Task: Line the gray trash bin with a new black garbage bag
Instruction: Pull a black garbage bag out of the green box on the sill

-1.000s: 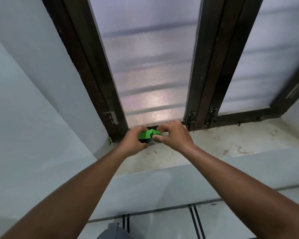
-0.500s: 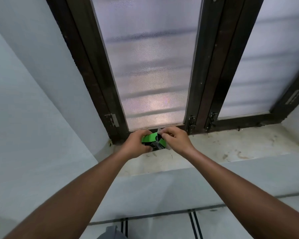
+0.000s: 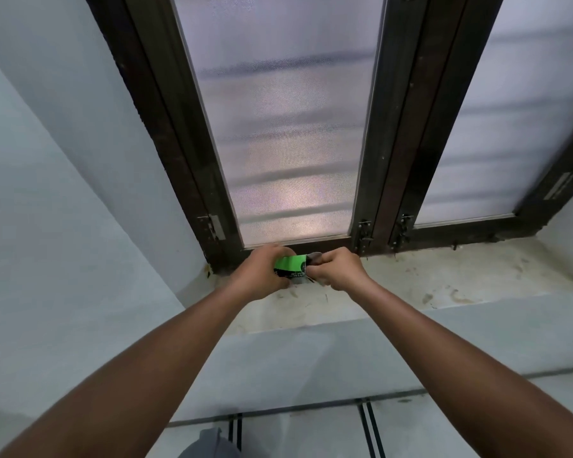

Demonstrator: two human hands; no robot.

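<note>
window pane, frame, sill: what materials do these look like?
Window pane: frosted, textured glass or plastic; light passes through but only blurred bands show.
Window frame: dark brown, matte, worn edges; probably wood, possibly coated metal.
Window sill: pale stone or cement, matte, stained and speckled with dirt.

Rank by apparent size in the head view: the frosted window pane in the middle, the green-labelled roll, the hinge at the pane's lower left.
1. Frosted window pane, by far the largest.
2. Green-labelled roll, partly covered by the left hand and right hand.
3. Hinge, smallest, though close to the roll's visible part.
</note>
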